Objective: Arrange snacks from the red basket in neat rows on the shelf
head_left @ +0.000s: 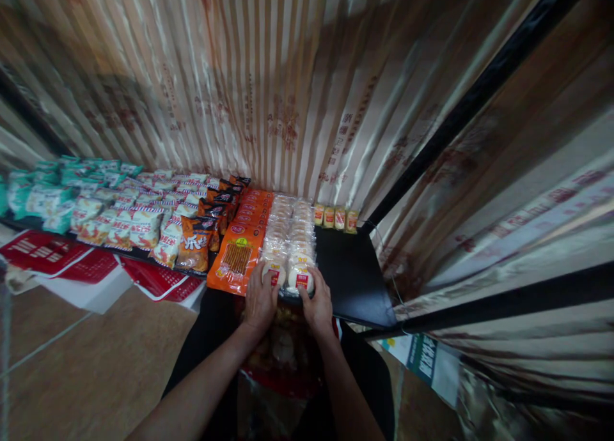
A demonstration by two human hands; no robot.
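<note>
"Where are the two hands?"

"At the front edge of the flat black shelf. The left hand is on a round white cake in a clear plastic pack. The right hand is on the matching white pack with a red label, just beside it."

"Are the fingers squeezing?"

"They're a bit apart, thumb on one side, the others across. It's dim there, so I can't tell if they pinch or only touch."

"What's around the cakes?"

"More white packs run in two rows to the back edge. On the left lies a flat, shiny orange bag with brown sticks on it. Four small yellow packs sit by the back right corner."

"What step is this?"

"Lining up the front two, I'd say."

"And what does the next move call for?"

"Soft, even hands, I think, so no cake gets squashed or slips off the front edge."
</note>
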